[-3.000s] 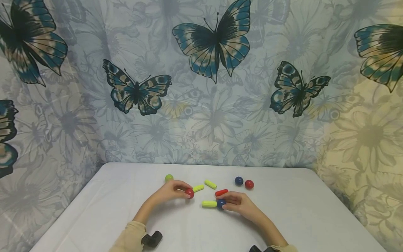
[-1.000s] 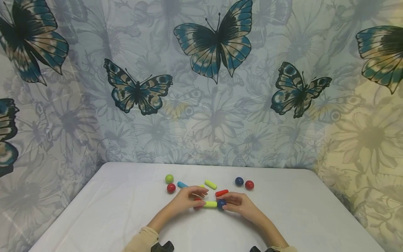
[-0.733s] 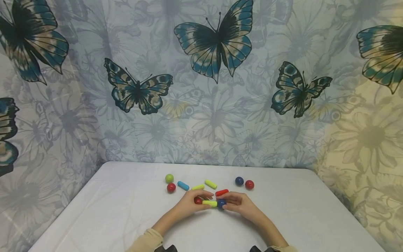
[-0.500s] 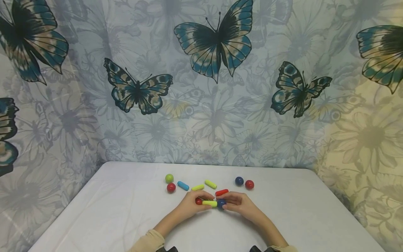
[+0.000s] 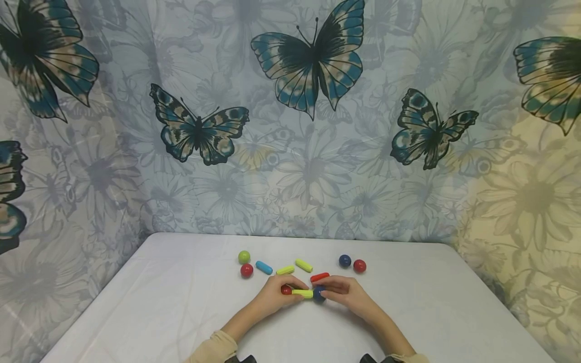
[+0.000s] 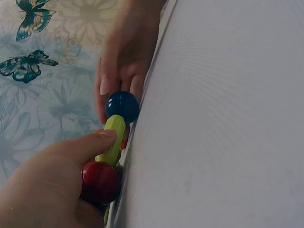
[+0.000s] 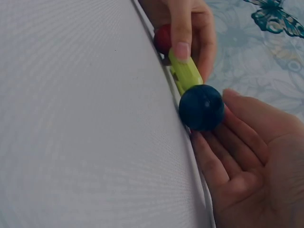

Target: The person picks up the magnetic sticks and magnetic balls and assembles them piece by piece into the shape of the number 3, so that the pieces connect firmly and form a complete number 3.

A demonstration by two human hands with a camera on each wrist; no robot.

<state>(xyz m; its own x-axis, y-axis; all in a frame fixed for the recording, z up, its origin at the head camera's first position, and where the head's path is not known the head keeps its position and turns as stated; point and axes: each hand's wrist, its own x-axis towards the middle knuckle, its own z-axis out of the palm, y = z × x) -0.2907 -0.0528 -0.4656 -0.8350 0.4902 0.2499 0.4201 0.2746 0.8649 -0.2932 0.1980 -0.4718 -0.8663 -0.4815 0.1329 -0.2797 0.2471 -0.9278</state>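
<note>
Near the table's middle, a yellow-green toy stick (image 5: 302,293) joins a red ball (image 5: 286,290) at its left end and a blue ball (image 5: 319,294) at its right end. My left hand (image 5: 274,293) pinches the stick, thumb on top in the left wrist view, with the red ball (image 6: 100,183) against the palm side. At the other end, my right hand (image 5: 345,291) is around the blue ball (image 7: 202,108). Its fingers reach loosely behind the ball, and the thumb stands apart from it in the left wrist view.
Behind the hands lie a red stick (image 5: 320,277), two yellow-green sticks (image 5: 303,265) and a blue stick (image 5: 264,267). A green ball (image 5: 244,257) and a red ball (image 5: 247,270) sit left, a dark blue ball (image 5: 345,260) and another red ball (image 5: 359,266) right. White cloth covers the table (image 5: 431,302).
My left hand has carried a red ball rightward to the stick's left end, then shifted its grip onto the stick. My right hand has loosened slightly at the blue ball.
</note>
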